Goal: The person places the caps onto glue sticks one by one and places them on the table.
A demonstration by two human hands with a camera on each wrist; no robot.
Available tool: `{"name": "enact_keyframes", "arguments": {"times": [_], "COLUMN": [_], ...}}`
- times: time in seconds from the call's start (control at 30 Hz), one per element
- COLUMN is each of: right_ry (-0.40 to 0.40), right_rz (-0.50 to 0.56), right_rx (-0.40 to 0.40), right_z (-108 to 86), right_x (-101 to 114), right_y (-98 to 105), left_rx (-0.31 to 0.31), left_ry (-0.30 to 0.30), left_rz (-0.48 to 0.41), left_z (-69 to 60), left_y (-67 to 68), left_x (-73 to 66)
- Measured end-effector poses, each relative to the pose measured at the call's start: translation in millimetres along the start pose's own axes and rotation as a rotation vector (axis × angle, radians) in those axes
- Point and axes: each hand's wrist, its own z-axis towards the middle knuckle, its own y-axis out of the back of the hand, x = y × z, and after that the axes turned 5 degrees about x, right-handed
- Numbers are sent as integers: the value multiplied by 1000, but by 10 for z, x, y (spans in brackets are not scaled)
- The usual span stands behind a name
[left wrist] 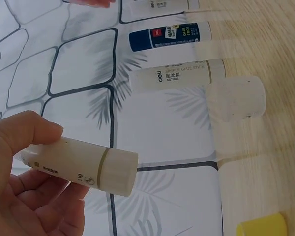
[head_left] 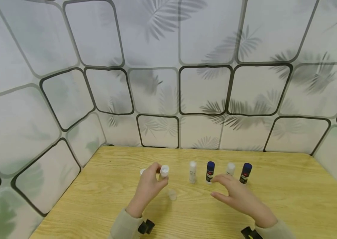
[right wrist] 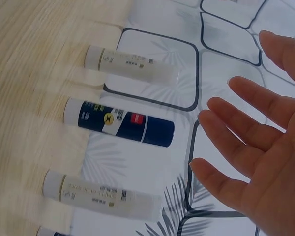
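Note:
My left hand (head_left: 150, 182) holds a white glue stick (head_left: 164, 170) upright above the table, thumb and fingers around it; in the left wrist view the glue stick (left wrist: 86, 164) shows a gold line near one end. A pale round cap (head_left: 172, 195) rests on the table below that hand. My right hand (head_left: 237, 194) is spread, fingers apart and holding nothing, in front of a row of standing glue sticks: white (head_left: 192, 172), blue (head_left: 210, 172), white (head_left: 230, 168) and blue (head_left: 245, 173). Its fingers partly cover the second white one.
Behind my left hand a small white object (head_left: 142, 171) is mostly hidden. A yellow round piece (left wrist: 263, 226) lies at the lower edge of the left wrist view, its kind unclear. Patterned fabric walls (head_left: 159, 99) enclose the wooden table (head_left: 102, 192) at the back and sides.

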Motion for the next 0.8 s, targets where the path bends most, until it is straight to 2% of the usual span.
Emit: {"name": "enact_keyframes", "arguments": {"times": [0.13, 0.37, 0.57, 0.8], "right_ry": [42, 100, 127, 220], "right_rz": [-10, 76, 116, 125], "right_rx": [-13, 6, 35, 21], "right_z": [120, 368, 567, 736], "right_x": [48, 192, 352, 532], "right_y": [-56, -162, -236, -318], "left_rx": [-25, -50, -90, -112], "left_ry": [-18, -30, -63, -91], "left_rz": [25, 61, 109, 119], "left_z": [-3, -15, -3, -4], "left_y": [15, 56, 89, 119], "left_x": [-20, -61, -78, -84]}}
